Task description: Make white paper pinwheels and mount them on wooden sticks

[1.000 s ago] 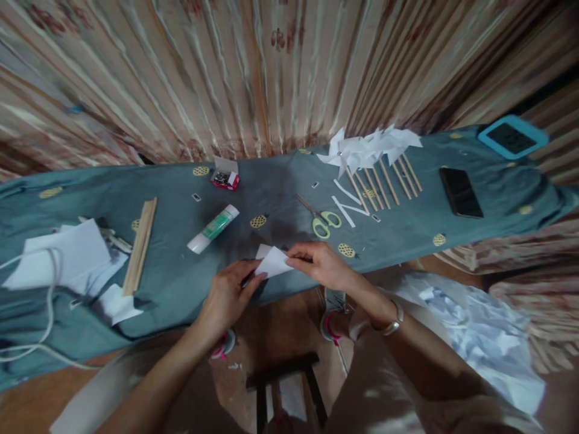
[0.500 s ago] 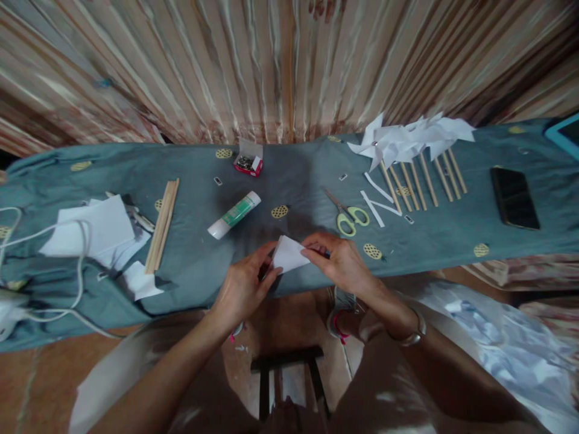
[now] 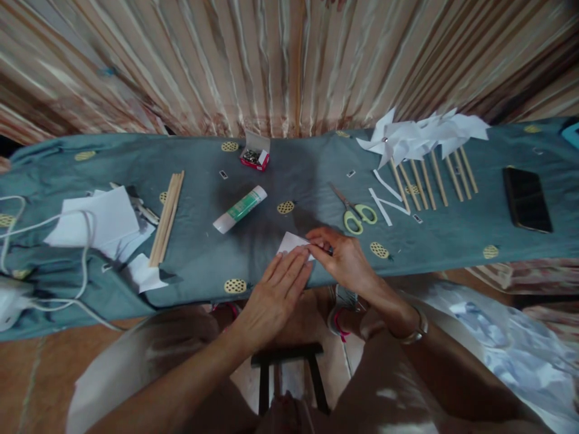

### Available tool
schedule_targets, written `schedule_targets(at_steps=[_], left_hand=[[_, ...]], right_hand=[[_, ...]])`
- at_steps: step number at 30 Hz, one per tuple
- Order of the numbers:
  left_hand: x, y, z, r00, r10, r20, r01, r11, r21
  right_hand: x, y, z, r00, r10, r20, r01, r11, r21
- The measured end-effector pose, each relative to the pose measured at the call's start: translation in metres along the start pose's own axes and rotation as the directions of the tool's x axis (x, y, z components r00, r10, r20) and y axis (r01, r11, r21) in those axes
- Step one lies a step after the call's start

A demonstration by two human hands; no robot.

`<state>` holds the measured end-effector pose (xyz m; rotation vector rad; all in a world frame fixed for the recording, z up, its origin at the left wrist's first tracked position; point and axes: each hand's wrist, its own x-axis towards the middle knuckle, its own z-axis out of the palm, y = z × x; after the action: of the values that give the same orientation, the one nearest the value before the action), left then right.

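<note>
A small folded piece of white paper (image 3: 291, 241) lies at the front edge of the cloth-covered table, partly covered by my fingers. My left hand (image 3: 279, 289) rests flat on it with the fingers stretched out together. At the paper's right corner, my right hand (image 3: 340, 256) pinches it between thumb and fingers. Just beyond my right hand are scissors (image 3: 353, 214) with pale green handles, blades pointing away to the left. A white and green glue stick (image 3: 240, 209) lies farther off to the left.
Several white paper pinwheels (image 3: 420, 138) on wooden sticks lie at the back right, with paper strips (image 3: 380, 206) beside them. A phone (image 3: 527, 199) is farther right. Leftward are a box of metal pins (image 3: 256, 158), wooden sticks (image 3: 166, 220), paper sheets (image 3: 97, 220) and a white cable (image 3: 84, 259).
My left hand has gone from holding the paper's left side to lying flat across it. The right hand still pinches the right corner. The view has shifted slightly.
</note>
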<state>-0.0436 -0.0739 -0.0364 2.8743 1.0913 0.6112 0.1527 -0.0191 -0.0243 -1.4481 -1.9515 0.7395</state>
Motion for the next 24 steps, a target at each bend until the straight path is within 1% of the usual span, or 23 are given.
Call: schedule_targets(at_steps=[6,15,24], left_hand=[[-0.0072,0.0041,0.0096,0.999,-0.028,0.025,0.029,0.999,-0.024],[-0.0088,0.0064,0.0114,0.997,-0.046,0.069,0.051,0.996,-0.07],[-0.009,0.0053,0.0104,0.989,-0.071,0.128,0.078,0.996,-0.05]], right_hand=[[-0.0004,0.0012,0.0008,1.0,-0.001,0.001,0.001,1.0,-0.012],[0.0001,0.001,0.0004,1.0,0.016,0.019,-0.016,1.0,-0.01],[-0.0007,0.0006,0.0012,0.999,0.023,0.029,-0.022,1.0,-0.021]])
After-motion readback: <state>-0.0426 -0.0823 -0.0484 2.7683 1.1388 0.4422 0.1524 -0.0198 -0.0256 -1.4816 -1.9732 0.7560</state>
